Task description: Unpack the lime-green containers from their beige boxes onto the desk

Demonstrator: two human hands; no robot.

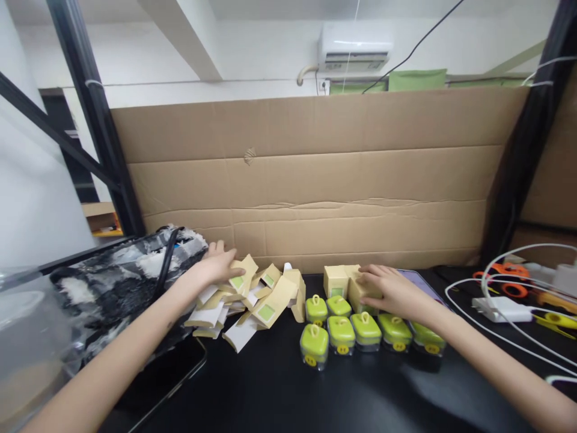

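Left of centre, the left hand (217, 266) is loosely spread at the flattened cartons (278, 299). Right of centre, the right hand (386, 290) holds a small box (356, 296) behind green-lidded containers (341, 331).

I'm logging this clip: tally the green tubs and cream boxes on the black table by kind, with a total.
Green tubs: 7
Standing boxes: 2, one partly covered by the right hand
Piled boxes: too overlapped to count
Total counted: 9, leaving out the pile
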